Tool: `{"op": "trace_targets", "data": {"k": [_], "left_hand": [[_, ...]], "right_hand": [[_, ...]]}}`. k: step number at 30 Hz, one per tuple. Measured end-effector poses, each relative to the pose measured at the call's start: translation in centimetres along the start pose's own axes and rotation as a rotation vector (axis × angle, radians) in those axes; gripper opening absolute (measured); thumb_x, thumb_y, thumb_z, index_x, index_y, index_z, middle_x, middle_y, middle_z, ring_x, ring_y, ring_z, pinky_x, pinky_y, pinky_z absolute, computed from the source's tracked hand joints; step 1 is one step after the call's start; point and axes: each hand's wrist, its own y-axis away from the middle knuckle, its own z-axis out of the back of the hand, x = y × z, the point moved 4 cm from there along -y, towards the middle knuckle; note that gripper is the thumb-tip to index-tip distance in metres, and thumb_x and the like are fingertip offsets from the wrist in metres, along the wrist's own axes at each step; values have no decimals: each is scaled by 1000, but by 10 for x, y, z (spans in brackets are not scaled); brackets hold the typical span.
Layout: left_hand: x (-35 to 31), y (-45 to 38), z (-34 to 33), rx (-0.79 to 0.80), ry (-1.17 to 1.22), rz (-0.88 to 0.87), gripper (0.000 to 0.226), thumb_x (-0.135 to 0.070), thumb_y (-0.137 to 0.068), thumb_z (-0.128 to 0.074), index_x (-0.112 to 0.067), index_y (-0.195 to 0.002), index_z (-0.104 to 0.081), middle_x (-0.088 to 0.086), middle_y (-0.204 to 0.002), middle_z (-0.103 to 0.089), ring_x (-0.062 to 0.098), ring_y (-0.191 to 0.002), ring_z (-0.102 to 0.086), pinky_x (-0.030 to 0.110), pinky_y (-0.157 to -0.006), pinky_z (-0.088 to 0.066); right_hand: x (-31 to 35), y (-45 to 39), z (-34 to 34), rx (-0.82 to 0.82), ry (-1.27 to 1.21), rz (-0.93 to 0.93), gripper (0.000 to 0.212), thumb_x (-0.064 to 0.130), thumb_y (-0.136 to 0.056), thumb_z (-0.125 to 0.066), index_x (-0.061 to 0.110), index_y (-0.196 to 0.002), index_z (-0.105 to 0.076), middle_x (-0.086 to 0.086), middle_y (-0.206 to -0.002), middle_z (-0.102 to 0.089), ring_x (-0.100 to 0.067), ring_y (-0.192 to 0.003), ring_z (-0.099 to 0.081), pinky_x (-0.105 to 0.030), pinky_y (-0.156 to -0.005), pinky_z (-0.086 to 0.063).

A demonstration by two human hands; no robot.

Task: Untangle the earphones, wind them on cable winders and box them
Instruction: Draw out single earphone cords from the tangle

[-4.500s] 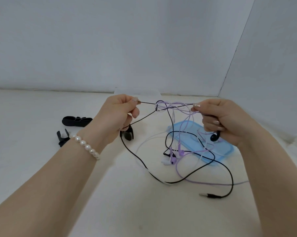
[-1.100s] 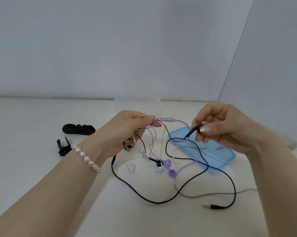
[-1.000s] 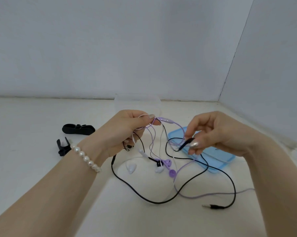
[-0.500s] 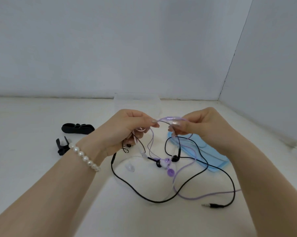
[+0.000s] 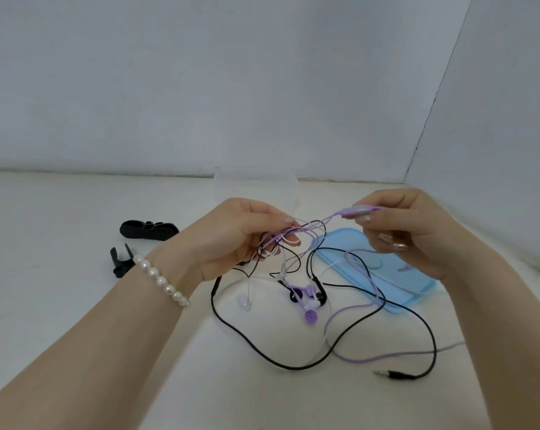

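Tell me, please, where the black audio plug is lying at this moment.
In the head view the black audio plug lies on the table, lower right, below the blue lid and beside the right forearm.

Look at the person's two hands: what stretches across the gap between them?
In the head view, a purple cable spans from the tangle of wires gripped by the left hand to the purple inline remote pinched by the right hand.

Winders (image 5: 149,230) left of earphones (image 5: 307,301), lid (image 5: 396,285) right.
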Motion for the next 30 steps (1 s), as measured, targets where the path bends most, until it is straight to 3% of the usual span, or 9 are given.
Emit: {"op": "trace_targets", "data": {"k": [4, 7, 9, 11, 13, 17, 19, 25, 30], "left_hand": [[0, 0, 1, -24, -53, -26, 20, -5, -84, -58, -9, -68, -68, 3, -63, -68, 10, -54, -48, 17, -48, -35], [3, -1, -1, -31, -148, -59, 19, -8, -86, -60, -10, -69, -68, 1, -63, -63, 11, -55, -43, 22, -55, -30], [4, -2, -2, -32, -185, -74, 19, -7, -86, -60, -10, -69, -67, -1, -60, -61, 7, -50, -42, 20, -53, -30], [4, -2, -4, -24, -189, -89, 17, -5, -86, -60, -9, -71, -65, -4, -58, -63, 3, -45, -44, 14, -48, -33], [3, -2, -5, -30, -185, -105, 16, -5, -85, -61, -10, -71, -66, -5, -58, -64, 2, -45, -45, 12, -45, -34], [0, -1, -4, -68, -136, -123, 4, -11, -72, -71, -9, -71, -67, 2, -60, -67, 6, -48, -50, 13, -47, -38], [0, 0, -3, -62, -66, -116, 19, -16, -59, -73, -9, -76, -67, 5, -65, -68, 11, -53, -55, 16, -50, -42], [-7, 3, 1, -82, 39, -164, 31, 21, -71, -61, -8, -77, -52, 4, -70, -64, 18, -55, -62, 21, -46, -46], [-9, 4, -1, -42, 35, -204, 27, 9, -65, -69, -10, -73, -53, -1, -72, -64, 17, -55, -61, 21, -46, -43]], "right_hand": [[-4, 8, -4, 277, -52, -107, 53, 55, -47, -85, 10, -74, -76, -5, -52, -50, -13, -45, -42, -19, -45, -34], [-9, -1, -5, 32, 57, -106, 60, 70, -45, -77, 11, -56, -69, -7, -56, -57, -16, -51, -50, -23, -55, -45], [-12, -6, -7, -147, 159, -59, 42, 51, -52, -78, 11, -59, -66, -4, -59, -61, -13, -56, -56, -25, -64, -48], [-13, -8, -18, -97, 217, -61, 19, 25, -62, -76, 14, -76, -69, 1, -74, -69, -9, -69, -63, -22, -75, -50], [-16, -6, -24, 7, 270, -111, 18, 9, -72, -73, 16, -89, -72, 0, -88, -73, -10, -84, -67, -21, -86, -49], [-13, -5, -23, -21, 300, -116, 10, 8, -81, -66, 12, -73, -71, -4, -68, -68, -10, -68, -61, -27, -79, -47], [-12, -6, -18, -87, 233, -92, 16, 6, -84, -61, 11, -71, -68, -3, -59, -62, -12, -61, -57, -29, -73, -46], [-7, -9, -6, -208, -175, -43, 22, 2, -92, -38, 8, -74, -49, -5, -50, -54, -20, -52, -51, -25, -58, -48], [-5, -9, -6, -214, -208, -35, 24, 3, -94, -34, 7, -74, -47, -6, -43, -45, -22, -50, -53, -29, -63, -47]]}}
